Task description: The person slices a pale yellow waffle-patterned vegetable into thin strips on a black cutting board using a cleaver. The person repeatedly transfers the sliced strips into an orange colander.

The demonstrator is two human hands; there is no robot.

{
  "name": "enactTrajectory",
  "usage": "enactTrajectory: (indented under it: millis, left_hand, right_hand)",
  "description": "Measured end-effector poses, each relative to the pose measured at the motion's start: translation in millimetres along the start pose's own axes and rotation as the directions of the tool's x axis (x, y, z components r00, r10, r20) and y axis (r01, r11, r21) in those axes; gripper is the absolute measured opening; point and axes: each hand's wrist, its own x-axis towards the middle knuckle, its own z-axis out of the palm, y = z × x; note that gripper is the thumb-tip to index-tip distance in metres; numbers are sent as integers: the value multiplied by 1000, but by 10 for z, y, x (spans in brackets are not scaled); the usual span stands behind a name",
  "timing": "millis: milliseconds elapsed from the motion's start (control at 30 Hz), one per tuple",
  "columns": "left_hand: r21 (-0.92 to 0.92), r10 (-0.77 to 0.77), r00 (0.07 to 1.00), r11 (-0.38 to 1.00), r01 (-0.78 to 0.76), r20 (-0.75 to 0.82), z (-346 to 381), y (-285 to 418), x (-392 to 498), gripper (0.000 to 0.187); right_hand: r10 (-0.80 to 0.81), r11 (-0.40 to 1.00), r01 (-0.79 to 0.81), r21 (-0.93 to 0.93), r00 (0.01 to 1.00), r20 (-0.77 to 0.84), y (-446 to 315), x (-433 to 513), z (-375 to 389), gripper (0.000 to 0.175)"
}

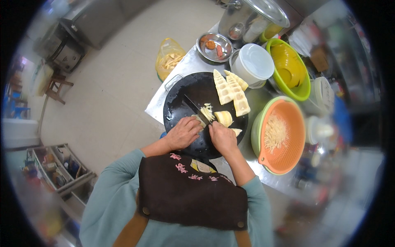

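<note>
On a round black cutting board (185, 83), my right hand (222, 139) grips the handle of a kitchen knife (197, 110), its dark blade angled up and to the left. My left hand (184, 132) presses a pale piece of bamboo shoot (200, 121) against the board, fingertips close to the blade. Thin cut strips (207, 111) lie just right of the blade. Beyond them rest halved bamboo shoots (222, 88) with chambered insides. A curved chunk (224, 118) sits above my right hand, and a smaller piece (237, 132) is partly hidden behind it.
An orange colander (282, 160) holding pale shreds stands on the metal table (157, 106) at right. Behind the board are a steel bowl (215, 58), a lidded white tub (254, 63), a green basket (304, 92) and a large steel pot (228, 18). A yellow bag (166, 49) sits beyond the table's left edge.
</note>
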Motion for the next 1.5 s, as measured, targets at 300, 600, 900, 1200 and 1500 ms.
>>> enactTrajectory:
  millis: [300, 600, 900, 1200, 1500]
  left_hand:
    - [-2, 6, 998, 1000, -6, -62, 25, -3, -19, 54]
    - [-5, -9, 999, 1000, 9, -47, 11, -1, -32, 51]
    - [-5, -23, 999, 1000, 23, -40, 12, 4, -29, 48]
    - [-14, -27, 999, 1000, 27, -43, 13, -1, -32, 48]
    - [38, -5, 996, 999, 9, -91, -99, 48, -114, 49]
  right_hand:
    - [5, 1000, -5, -6, 1000, 3, -12, -57, 15, 28]
    - [3, 1000, -3, -9, 1000, 16, -43, -72, 27, 27]
    - [16, 1000, -16, 14, 1000, -8, -90, -77, 43, 27]
    - [18, 1000, -18, 3, 1000, 18, -85, -91, 60, 28]
    - [31, 1000, -31, -4, 999, 21, -85, -89, 88, 28]
